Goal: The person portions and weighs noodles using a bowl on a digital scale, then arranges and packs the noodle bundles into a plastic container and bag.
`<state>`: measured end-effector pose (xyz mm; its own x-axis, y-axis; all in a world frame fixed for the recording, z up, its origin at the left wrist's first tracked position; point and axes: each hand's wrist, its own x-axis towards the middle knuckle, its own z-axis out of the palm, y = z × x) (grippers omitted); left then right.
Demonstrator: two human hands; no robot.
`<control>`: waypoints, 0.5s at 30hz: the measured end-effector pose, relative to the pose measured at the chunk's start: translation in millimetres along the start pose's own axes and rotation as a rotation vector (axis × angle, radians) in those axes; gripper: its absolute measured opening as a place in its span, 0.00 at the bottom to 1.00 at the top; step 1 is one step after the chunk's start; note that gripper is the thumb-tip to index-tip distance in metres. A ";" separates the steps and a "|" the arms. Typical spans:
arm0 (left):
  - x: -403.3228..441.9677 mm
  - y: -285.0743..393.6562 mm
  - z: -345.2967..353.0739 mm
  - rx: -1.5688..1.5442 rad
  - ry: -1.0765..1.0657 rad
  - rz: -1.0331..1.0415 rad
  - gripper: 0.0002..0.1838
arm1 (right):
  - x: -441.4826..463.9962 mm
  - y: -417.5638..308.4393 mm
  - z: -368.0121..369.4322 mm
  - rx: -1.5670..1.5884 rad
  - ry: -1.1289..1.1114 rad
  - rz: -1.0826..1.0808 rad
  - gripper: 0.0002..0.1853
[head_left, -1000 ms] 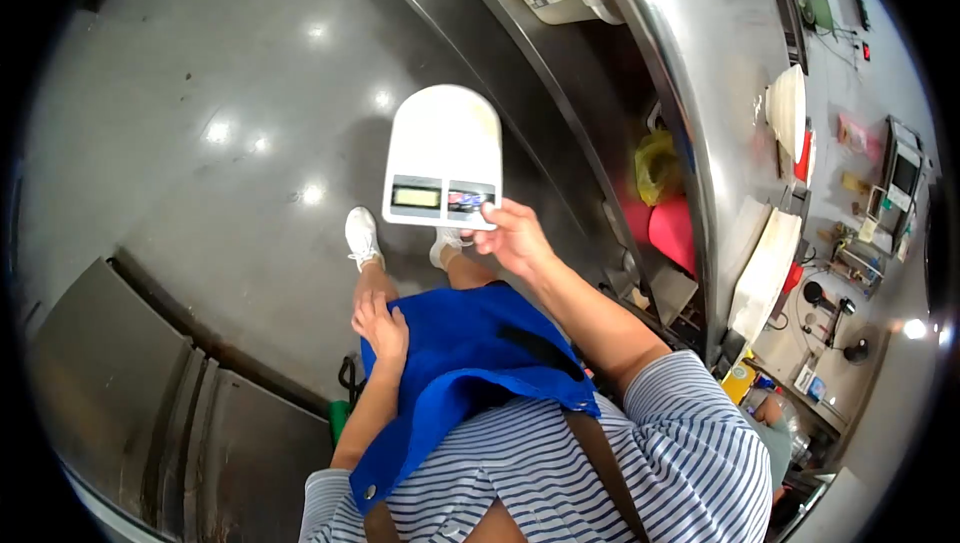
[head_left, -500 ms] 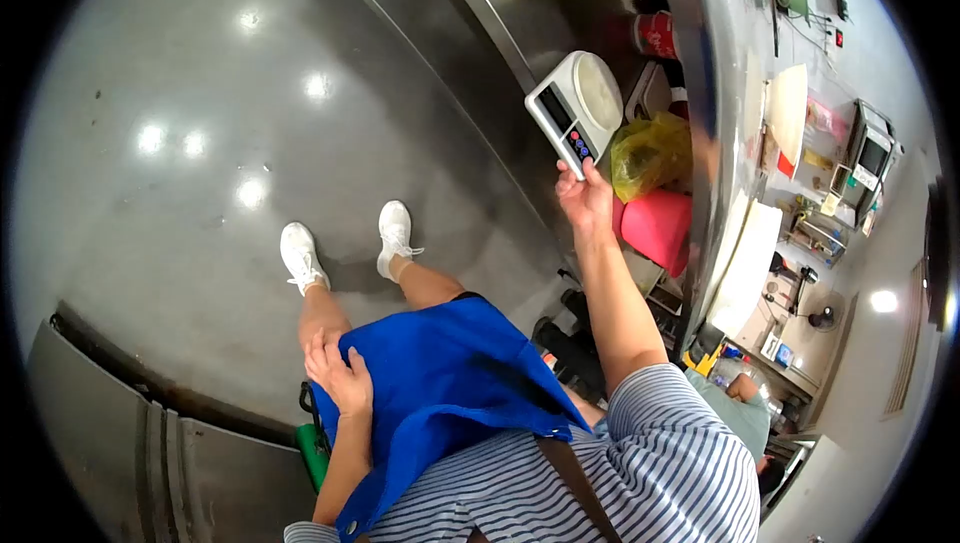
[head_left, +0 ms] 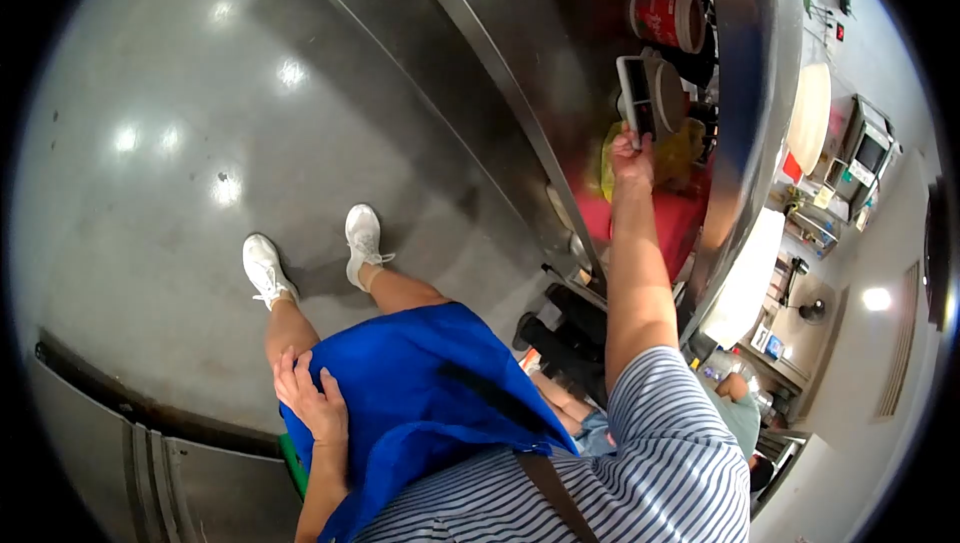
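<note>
Gripped by the right hand [head_left: 632,158] at its near end only, the white kitchen scale [head_left: 652,95], just beyond those fingers, could twist loose, snag the yellow bag [head_left: 682,153] beside the hand or bump the red tub [head_left: 668,21] farther on. The left hand [head_left: 316,401] lies relaxed on the blue apron [head_left: 420,373], apparently holding nothing. Around the right hand is a steel shelf [head_left: 520,33] beneath a worktop [head_left: 745,113]; glossy grey floor [head_left: 150,243] spreads beyond the left.

Blocked beyond the right hand [head_left: 632,160] by the red tub [head_left: 664,21], crowded close around it by the yellow bag [head_left: 681,155], passable farther left over the shelf [head_left: 570,43].
</note>
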<state>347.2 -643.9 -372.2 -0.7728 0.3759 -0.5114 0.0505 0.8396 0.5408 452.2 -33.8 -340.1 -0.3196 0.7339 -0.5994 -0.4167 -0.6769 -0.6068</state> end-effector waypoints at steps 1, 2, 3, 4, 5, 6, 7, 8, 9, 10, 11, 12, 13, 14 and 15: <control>0.5 1.0 1.0 0.004 0.000 0.004 0.19 | 17.0 -12.8 -4.5 0.010 0.088 -0.064 0.19; 0.8 2.1 1.0 0.008 0.005 0.004 0.19 | 30.7 -22.2 -5.7 0.019 0.176 -0.128 0.20; 1.5 2.1 1.0 0.002 -0.001 0.010 0.19 | 40.0 -27.3 -4.7 0.023 0.171 -0.124 0.20; 2.4 3.0 1.5 -0.005 -0.007 0.018 0.19 | 48.7 -32.3 -3.8 0.016 0.183 -0.181 0.20; 3.1 4.7 1.9 -0.005 -0.001 0.020 0.19 | 56.8 -38.3 -2.3 0.011 0.196 -0.241 0.20; 4.1 5.8 1.8 0.005 -0.003 0.019 0.19 | 70.8 -44.7 -7.3 0.016 0.190 -0.241 0.20; 4.0 6.8 0.9 0.018 -0.007 0.020 0.19 | 83.9 -48.9 -15.6 -0.065 0.220 -0.256 0.21; 3.3 5.6 0.5 0.024 -0.003 0.028 0.19 | 91.1 -53.8 -25.6 -0.143 0.253 -0.270 0.21; 2.3 2.8 1.6 0.028 0.006 0.034 0.19 | 80.8 -37.2 -20.2 -0.130 0.251 -0.272 0.21; 2.7 0.7 2.8 0.032 0.023 0.043 0.19 | 63.4 -5.4 -5.4 -0.288 0.318 -0.359 0.22; 2.5 -1.9 4.5 0.031 0.037 0.046 0.19 | 47.2 14.5 8.6 -0.440 0.381 -0.445 0.23; 2.3 -3.7 6.0 0.031 0.060 0.050 0.20 | 51.5 13.3 -15.5 -0.648 0.269 -0.255 0.23; 3.1 -3.7 5.0 0.030 0.066 0.026 0.20 | 32.9 41.0 -3.1 -0.734 0.387 -0.229 0.20; 5.1 -7.0 3.7 0.029 0.073 0.060 0.20 | 12.6 70.1 11.9 -0.813 0.502 -0.191 0.19; 6.8 -10.4 4.9 0.021 0.087 0.058 0.19 | -21.8 84.7 21.2 -1.408 0.332 -0.227 0.13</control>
<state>344.5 -648.2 -384.5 -0.8200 0.3896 -0.4193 0.1092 0.8257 0.5535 405.8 -106.0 -367.4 -0.0742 0.9155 -0.3954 0.7900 -0.1880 -0.5835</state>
